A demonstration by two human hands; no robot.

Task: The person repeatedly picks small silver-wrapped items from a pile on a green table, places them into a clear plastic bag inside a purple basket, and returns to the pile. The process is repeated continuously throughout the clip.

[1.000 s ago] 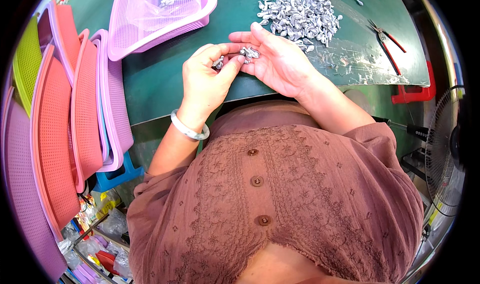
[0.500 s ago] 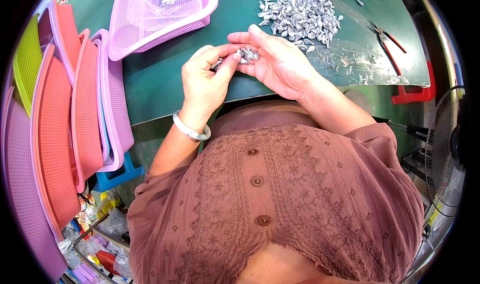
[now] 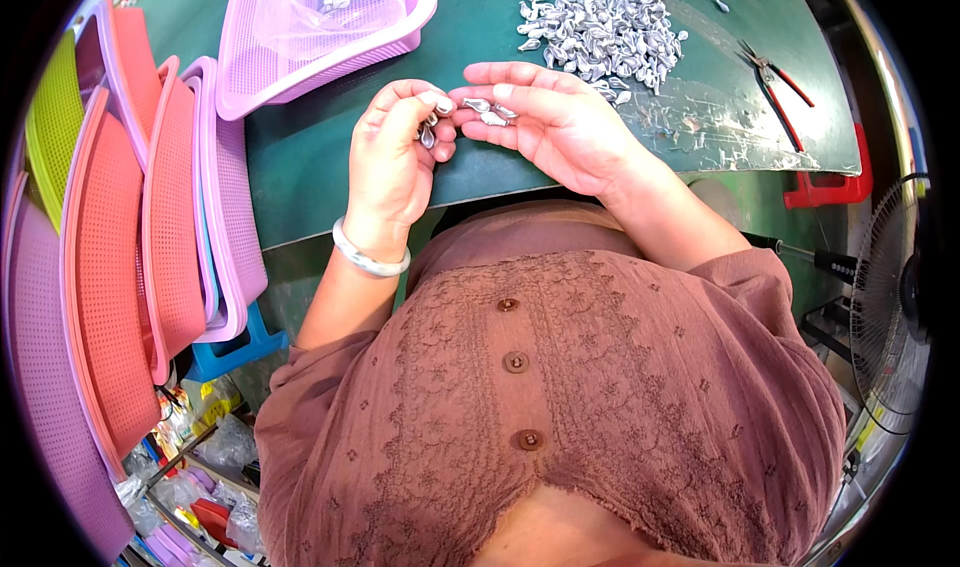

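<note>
My left hand (image 3: 388,162) is closed, with thumb and fingers pinching a few small silver-grey teardrop-shaped pieces (image 3: 428,139) that hang out below the fingertips. Palm up and slightly cupped, my right hand (image 3: 575,132) carries a few more of these silver-grey pieces (image 3: 490,114) on its fingers. The two hands are side by side above the near edge of the green table (image 3: 470,177), fingertips almost touching. Beyond my right hand lies a heap of the same silver-grey pieces (image 3: 605,37).
A pink perforated basket (image 3: 300,87) with a clear plastic bag stands at the back left. Red-handled pliers (image 3: 775,87) lie on the right of the table. Stacked coloured baskets (image 3: 110,247) crowd the left side. A fan (image 3: 885,297) and a red stool (image 3: 830,189) are at the right.
My left hand has drawn a little left, away from the right palm, with pieces in its grip. Fewer pieces show on my right hand's fingers.
</note>
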